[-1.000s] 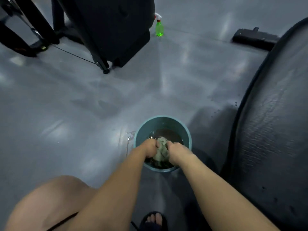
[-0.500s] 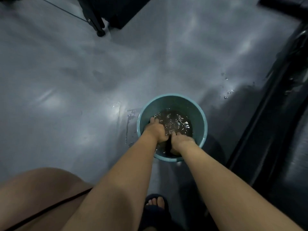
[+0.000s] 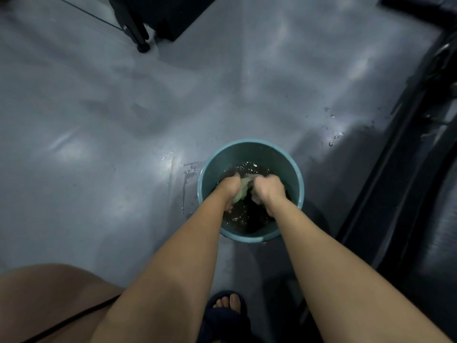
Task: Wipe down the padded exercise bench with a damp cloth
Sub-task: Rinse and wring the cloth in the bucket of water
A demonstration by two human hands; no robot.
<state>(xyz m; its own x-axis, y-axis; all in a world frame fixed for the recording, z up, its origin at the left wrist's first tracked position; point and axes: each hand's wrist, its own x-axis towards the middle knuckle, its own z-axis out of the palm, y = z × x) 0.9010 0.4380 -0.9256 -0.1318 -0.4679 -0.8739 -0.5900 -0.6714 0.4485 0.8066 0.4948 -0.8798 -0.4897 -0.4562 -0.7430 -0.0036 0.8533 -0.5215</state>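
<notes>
Two bare hands reach down into a bucket, seen from above. The left hand [image 3: 228, 188] and right hand [image 3: 269, 191] are close together. Each has its fingers curled round one end of a pale, bunched cloth [image 3: 243, 188]. The cloth is clamped between them just above dark, rippling water [image 3: 243, 219]. The pose suggests wringing or rinsing, though that is a judgement.

The teal bucket [image 3: 294, 174] stands on a glossy grey floor [image 3: 111, 125]. Splashes [image 3: 185, 169] lie on the floor just beside the bucket's left rim, and droplets [image 3: 332, 138] are scattered off to its upper right. A sandalled foot [image 3: 226, 305] is planted near the bucket's near side, and a bare knee [image 3: 49, 298] fills the lower left. The black padded exercise bench [image 3: 437, 256] runs along the right edge, near the bucket. Neither hand touches it.

Several things could go wrong from here:
- **Cloth too wet:** lifted out half-wrung, it would drip across the floor and leave the bench pooled and streaked rather than damp.
- **Spilling:** a hard twist low in the bucket, or a forearm knocking the rim, could slop more water out or tip the bucket.
- **Slipping:** the shiny floor is already wet near the foot, so stepping toward the bench risks a slip.
- **Dirty water:** the water looks dark, but in this dim light dirt cannot be told from shadow. Dirty water would smear the padding.
</notes>
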